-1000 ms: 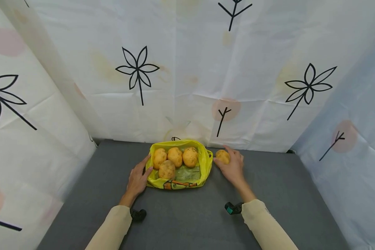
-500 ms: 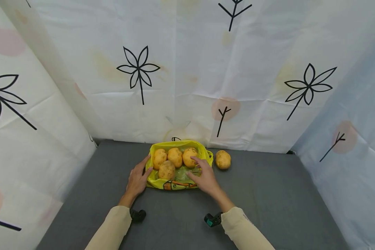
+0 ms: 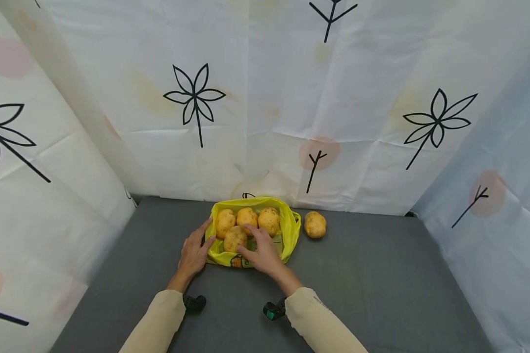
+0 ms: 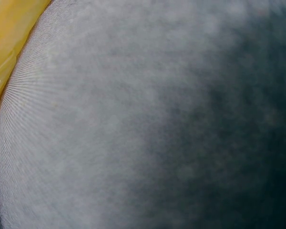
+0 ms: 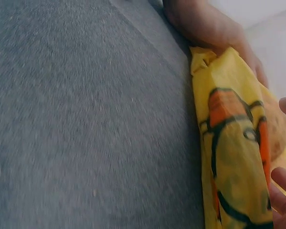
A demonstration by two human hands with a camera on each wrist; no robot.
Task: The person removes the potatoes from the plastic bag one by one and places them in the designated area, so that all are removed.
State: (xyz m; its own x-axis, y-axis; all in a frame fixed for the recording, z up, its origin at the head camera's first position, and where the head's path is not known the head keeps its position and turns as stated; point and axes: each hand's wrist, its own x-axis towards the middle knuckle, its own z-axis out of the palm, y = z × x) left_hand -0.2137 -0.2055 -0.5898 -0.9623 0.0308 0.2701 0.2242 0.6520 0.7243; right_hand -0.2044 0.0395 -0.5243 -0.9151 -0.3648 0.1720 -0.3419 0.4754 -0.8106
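A yellow plastic bag (image 3: 292, 238) with its mouth spread wide lies on the table and holds several potatoes. My left hand (image 3: 194, 254) holds the bag's left rim, thumb over the edge and fingers along the outside. Over the bag's front right part, my right hand (image 3: 265, 252) spreads thumb and fingers beside the front potato (image 3: 235, 239). In the right wrist view, the thumb (image 5: 282, 179) and a fingertip stand apart near that potato (image 5: 278, 129); contact cannot be made out. Behind it lie a left potato (image 3: 225, 222), a middle one (image 3: 246, 216) and a right one (image 3: 269, 220).
A single potato (image 3: 315, 225) lies on the grey table (image 3: 380, 274), just right of the bag. White patterned cloth (image 3: 265, 108) hangs behind the table and at both sides. The left wrist view shows mostly blurred grey surface with a strip of the bag (image 4: 7, 43).
My right hand has let go of the potato right of the bag and moved left over the bag to the front potato. My left hand stays at the rim.
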